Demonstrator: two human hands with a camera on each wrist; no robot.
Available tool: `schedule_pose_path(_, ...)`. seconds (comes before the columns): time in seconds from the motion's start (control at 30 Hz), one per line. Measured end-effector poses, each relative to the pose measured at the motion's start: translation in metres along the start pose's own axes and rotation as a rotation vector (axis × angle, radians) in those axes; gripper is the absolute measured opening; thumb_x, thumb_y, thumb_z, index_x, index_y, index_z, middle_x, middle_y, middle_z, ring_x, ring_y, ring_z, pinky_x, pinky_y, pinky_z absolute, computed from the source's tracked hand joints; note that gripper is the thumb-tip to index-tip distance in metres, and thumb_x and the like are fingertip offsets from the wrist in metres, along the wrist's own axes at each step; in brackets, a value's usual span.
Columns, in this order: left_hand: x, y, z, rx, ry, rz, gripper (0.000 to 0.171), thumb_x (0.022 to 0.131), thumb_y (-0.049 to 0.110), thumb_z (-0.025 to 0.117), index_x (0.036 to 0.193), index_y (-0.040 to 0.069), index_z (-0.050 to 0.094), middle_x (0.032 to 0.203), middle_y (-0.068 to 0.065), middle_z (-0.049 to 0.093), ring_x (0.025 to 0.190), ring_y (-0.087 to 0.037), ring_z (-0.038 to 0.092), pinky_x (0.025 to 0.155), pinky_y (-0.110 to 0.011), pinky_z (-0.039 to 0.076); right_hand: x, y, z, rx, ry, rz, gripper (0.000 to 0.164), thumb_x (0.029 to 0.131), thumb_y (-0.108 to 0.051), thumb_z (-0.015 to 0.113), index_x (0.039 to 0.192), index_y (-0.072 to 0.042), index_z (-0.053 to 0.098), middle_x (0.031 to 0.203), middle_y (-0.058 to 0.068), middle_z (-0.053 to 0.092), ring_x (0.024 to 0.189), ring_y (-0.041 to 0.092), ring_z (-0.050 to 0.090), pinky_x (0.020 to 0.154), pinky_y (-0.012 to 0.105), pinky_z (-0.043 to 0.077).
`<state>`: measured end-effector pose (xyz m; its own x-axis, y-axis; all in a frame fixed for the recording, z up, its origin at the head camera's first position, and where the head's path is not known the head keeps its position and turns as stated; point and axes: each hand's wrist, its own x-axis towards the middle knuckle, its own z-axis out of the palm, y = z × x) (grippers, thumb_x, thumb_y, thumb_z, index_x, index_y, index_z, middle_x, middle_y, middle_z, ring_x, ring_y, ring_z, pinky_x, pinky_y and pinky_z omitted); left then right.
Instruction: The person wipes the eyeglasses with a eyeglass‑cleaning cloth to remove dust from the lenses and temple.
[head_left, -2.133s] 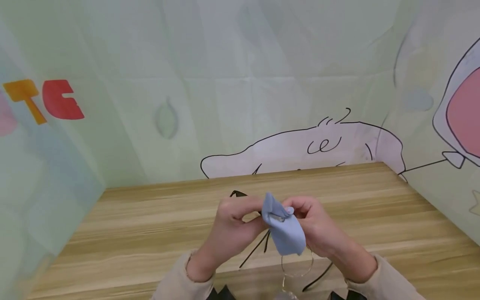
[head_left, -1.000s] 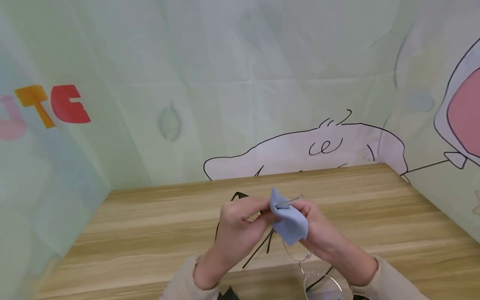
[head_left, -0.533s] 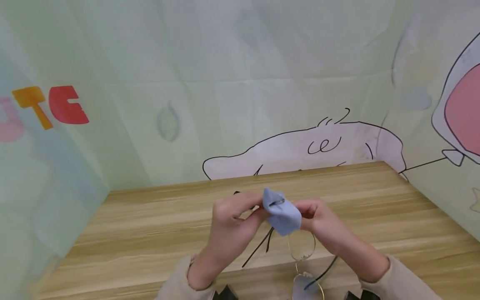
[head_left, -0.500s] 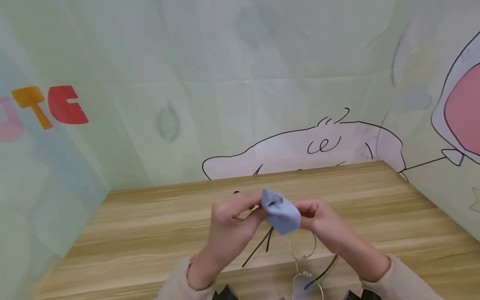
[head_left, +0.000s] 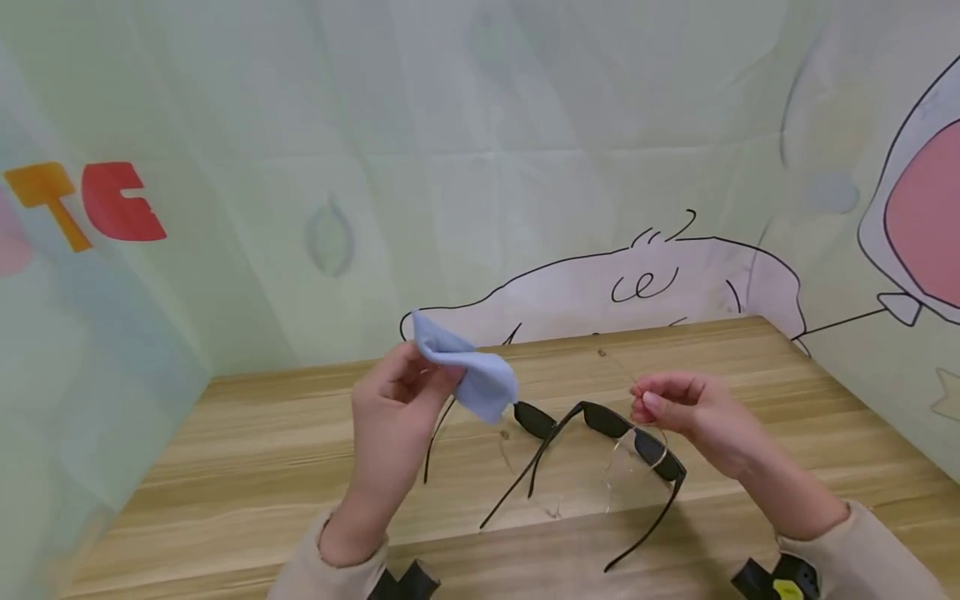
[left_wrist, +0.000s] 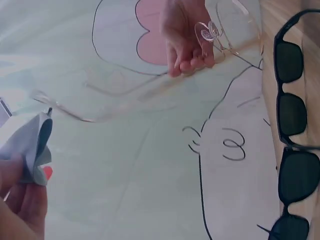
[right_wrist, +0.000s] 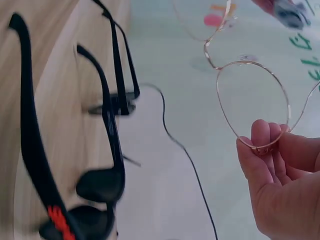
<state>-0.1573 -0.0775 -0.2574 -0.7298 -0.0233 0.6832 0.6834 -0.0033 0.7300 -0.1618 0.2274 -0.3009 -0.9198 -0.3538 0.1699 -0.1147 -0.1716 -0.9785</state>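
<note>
My left hand (head_left: 386,446) pinches a folded light-blue cleaning cloth (head_left: 483,382), raised over the left part of the wooden table. To the right, my right hand (head_left: 708,421) pinches the lower rim of a pair of thin gold wire-framed eyeglasses (right_wrist: 218,67). The round frame hangs in the air between the hands, faint in the head view, with its temples unfolded. Cloth and eyeglasses are apart. Beneath and behind the eyeglasses, black sunglasses (head_left: 603,419) lie on the table with their temples spread toward me. A second black pair (head_left: 534,419) lies to their left, partly behind the cloth.
The wooden table (head_left: 285,467) runs back to a printed cloth backdrop (head_left: 480,208) with cartoon drawings, which also closes off both sides. The sunglasses' long temples reach toward the table's front. Black devices (head_left: 776,577) sit at the wrists.
The hands have moved apart: the left went left and up with the cloth, the right went right with the eyeglasses. The cloth has come off the eyeglasses, uncovering the sunglasses behind.
</note>
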Motion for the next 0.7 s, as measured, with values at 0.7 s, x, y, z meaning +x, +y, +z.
schedule_pose_path(0.7,-0.038,-0.027,-0.021,0.128,-0.525,-0.314,0.016,0.083,0.001,0.066,0.099,0.004,0.069,0.093,-0.006,0.069,0.084,-0.014,0.064,0.073,-0.028,0.055,-0.015,0.029,-0.103,-0.848,0.401,-0.240,0.011,0.078,0.014,0.065,0.090,0.016,0.065,0.083,-0.024,0.062,0.076,-0.009,0.058,0.064,0.009,0.050)
